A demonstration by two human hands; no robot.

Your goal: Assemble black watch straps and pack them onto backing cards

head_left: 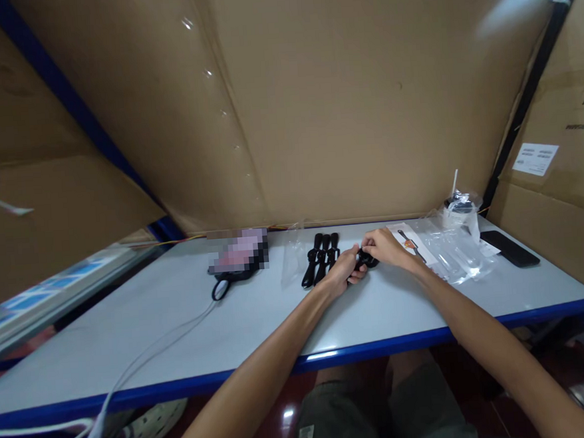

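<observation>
My left hand (pixel 343 270) is closed around a black two-handled tool that looks like a spokeshave (pixel 367 260), held just above the table. The fingers of my right hand (pixel 385 247) are pinched together at the same tool's middle; whether they hold a small part there is hidden. Just left of my hands, several more black spokeshaves (pixel 319 255) lie side by side, slanting away from me. A printed card (pixel 412 245) with a picture of such a tool lies beyond my right wrist, beside clear plastic bags (pixel 457 251).
A blue-edged white table (pixel 240 329) stands against a cardboard wall (pixel 323 96). On the left lie a partly blurred phone-like device (pixel 239 256) and a white cable (pixel 155 338). A black phone (pixel 510 248) and a plastic-wrapped item (pixel 460 210) are at the right.
</observation>
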